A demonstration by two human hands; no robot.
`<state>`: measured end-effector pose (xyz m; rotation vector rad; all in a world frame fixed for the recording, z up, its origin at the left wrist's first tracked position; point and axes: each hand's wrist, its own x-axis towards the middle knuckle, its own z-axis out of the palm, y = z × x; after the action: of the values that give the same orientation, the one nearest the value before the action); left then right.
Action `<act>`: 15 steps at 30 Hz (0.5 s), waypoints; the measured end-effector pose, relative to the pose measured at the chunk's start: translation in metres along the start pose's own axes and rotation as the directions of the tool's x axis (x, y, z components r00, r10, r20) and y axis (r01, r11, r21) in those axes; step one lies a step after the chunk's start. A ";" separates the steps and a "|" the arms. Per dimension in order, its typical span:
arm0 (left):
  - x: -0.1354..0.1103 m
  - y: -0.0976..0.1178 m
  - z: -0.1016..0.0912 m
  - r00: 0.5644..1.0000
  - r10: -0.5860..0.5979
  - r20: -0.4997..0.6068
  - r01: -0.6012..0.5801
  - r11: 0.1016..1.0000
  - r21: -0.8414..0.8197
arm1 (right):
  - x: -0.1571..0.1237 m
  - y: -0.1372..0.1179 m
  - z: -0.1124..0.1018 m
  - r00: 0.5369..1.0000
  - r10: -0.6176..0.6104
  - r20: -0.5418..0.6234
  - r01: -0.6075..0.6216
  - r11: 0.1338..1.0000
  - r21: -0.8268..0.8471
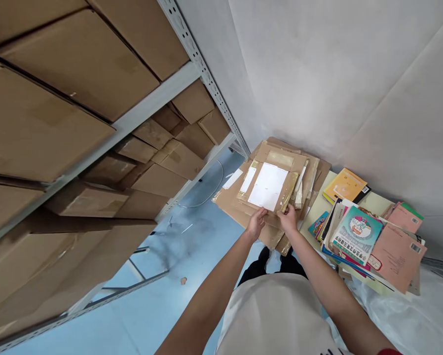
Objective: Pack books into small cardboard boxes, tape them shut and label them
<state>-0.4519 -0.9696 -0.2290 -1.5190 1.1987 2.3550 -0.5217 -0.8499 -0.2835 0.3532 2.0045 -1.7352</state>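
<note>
A flattened piece of cardboard (280, 167) with a white label sheet (268, 186) on it lies on top of a stack of flattened cardboard (236, 202) on the floor by the wall. My left hand (256, 223) and my right hand (288, 219) both grip the near edge of that top piece, fingers curled round it, side by side. Both bare forearms reach forward from below.
To the right a pile of books and envelopes (369, 236) lies on a pale sheet. A metal rack (203, 69) full of brown cartons (58, 123) fills the left. White wall panels (336, 74) stand behind. The floor (177, 276) is light blue.
</note>
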 end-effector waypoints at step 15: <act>-0.018 0.029 -0.048 0.969 0.210 0.131 -0.191 0.971 -0.142 | -0.067 -0.004 -0.002 0.988 -0.137 0.065 0.121 0.973 0.197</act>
<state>-0.4219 -1.0153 -0.2076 -1.2863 1.2419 2.6686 -0.4663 -0.8414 -0.2461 0.2168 1.8453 -1.9991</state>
